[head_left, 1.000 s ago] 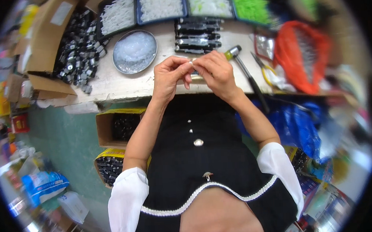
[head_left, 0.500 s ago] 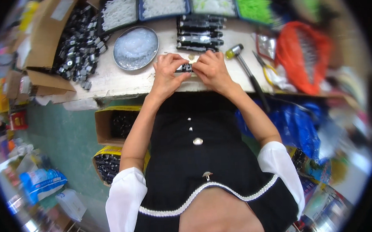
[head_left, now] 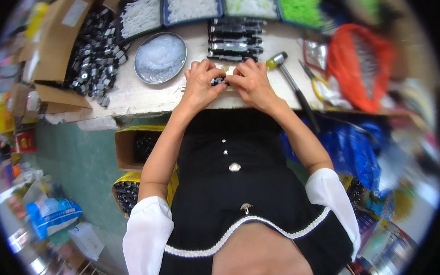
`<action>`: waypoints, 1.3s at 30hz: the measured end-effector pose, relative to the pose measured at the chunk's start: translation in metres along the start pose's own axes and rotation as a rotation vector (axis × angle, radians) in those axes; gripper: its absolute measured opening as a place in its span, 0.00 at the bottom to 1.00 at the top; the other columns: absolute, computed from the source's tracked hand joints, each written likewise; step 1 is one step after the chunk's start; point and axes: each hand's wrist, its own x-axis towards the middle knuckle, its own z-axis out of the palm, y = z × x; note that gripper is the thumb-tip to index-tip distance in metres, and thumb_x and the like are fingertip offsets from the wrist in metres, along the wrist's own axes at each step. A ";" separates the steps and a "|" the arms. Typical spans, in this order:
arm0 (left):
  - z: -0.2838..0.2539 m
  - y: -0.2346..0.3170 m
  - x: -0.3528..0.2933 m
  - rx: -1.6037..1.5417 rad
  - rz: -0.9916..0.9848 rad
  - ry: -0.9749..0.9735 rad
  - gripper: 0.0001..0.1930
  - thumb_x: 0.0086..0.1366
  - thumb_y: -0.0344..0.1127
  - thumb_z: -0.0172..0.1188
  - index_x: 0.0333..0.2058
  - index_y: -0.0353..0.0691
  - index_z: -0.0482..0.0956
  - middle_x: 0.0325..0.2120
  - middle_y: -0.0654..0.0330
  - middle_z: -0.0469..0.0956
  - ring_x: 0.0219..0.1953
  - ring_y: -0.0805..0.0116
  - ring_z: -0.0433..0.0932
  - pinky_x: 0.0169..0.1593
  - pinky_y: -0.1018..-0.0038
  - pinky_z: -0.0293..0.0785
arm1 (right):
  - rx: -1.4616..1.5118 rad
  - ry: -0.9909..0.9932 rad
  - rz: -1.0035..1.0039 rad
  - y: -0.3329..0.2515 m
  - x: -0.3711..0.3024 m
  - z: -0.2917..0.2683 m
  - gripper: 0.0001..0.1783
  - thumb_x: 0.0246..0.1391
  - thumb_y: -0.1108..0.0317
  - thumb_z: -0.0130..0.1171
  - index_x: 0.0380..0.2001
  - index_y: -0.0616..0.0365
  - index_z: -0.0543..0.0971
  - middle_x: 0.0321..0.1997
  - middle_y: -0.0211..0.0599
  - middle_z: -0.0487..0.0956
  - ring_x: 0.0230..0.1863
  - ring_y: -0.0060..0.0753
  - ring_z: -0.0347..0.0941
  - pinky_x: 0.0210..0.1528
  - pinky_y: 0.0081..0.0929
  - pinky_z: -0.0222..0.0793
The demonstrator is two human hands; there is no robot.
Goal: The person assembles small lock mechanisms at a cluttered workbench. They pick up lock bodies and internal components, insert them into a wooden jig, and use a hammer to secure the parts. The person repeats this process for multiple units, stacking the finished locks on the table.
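Close to the front edge of the white worktable, my left hand [head_left: 199, 88] and my right hand [head_left: 251, 85] meet over a small black-and-silver part [head_left: 218, 80]. The fingers of both hands are closed on it, left hand at one end and right hand at the other. My fingertips cover much of the part, so its exact kind does not show. Just beyond my hands lies a row of long black pieces with shiny silver middles [head_left: 235, 42]. To the left stands a round metal dish [head_left: 160, 58] holding a whitish, translucent, jelly-like substance.
Right of my hands lie a hammer [head_left: 292, 79], a yellow-handled cutting tool [head_left: 316, 84] and a red plastic bag [head_left: 346, 63]. Trays of white and green pieces [head_left: 193, 4] line the back. A cardboard box [head_left: 54, 51] sits left beside loose black-and-silver parts [head_left: 91, 64]. Boxes [head_left: 127, 150] stand below the table.
Both hands stay at the same spot with the small part between them. My fingers have shifted slightly around it, and the whole view has moved a little.
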 end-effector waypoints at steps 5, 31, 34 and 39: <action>-0.006 0.006 0.004 0.082 0.026 -0.065 0.10 0.42 0.34 0.65 0.28 0.45 0.79 0.31 0.63 0.71 0.40 0.63 0.66 0.44 0.67 0.55 | 0.010 0.094 0.037 0.010 -0.005 -0.008 0.07 0.41 0.72 0.58 0.29 0.52 0.78 0.26 0.27 0.70 0.34 0.32 0.64 0.37 0.32 0.50; 0.120 0.082 0.273 0.278 0.385 -0.050 0.06 0.45 0.26 0.54 0.24 0.36 0.77 0.26 0.43 0.75 0.32 0.47 0.76 0.34 0.58 0.73 | -0.437 0.067 0.706 0.144 -0.049 -0.098 0.09 0.43 0.72 0.50 0.27 0.67 0.75 0.31 0.55 0.72 0.30 0.53 0.73 0.31 0.43 0.70; 0.118 0.073 0.280 0.133 0.458 0.095 0.06 0.45 0.26 0.57 0.24 0.35 0.78 0.24 0.42 0.75 0.28 0.51 0.78 0.30 0.63 0.74 | -0.450 -0.017 0.727 0.150 -0.045 -0.095 0.08 0.43 0.73 0.49 0.26 0.66 0.76 0.32 0.56 0.73 0.30 0.54 0.74 0.30 0.43 0.71; 0.080 0.084 0.274 -0.646 -0.042 -0.184 0.08 0.51 0.27 0.61 0.30 0.30 0.78 0.23 0.56 0.76 0.25 0.66 0.78 0.27 0.76 0.74 | -0.430 -0.013 0.718 0.153 -0.043 -0.097 0.08 0.44 0.74 0.48 0.26 0.66 0.76 0.32 0.56 0.73 0.30 0.53 0.74 0.31 0.42 0.71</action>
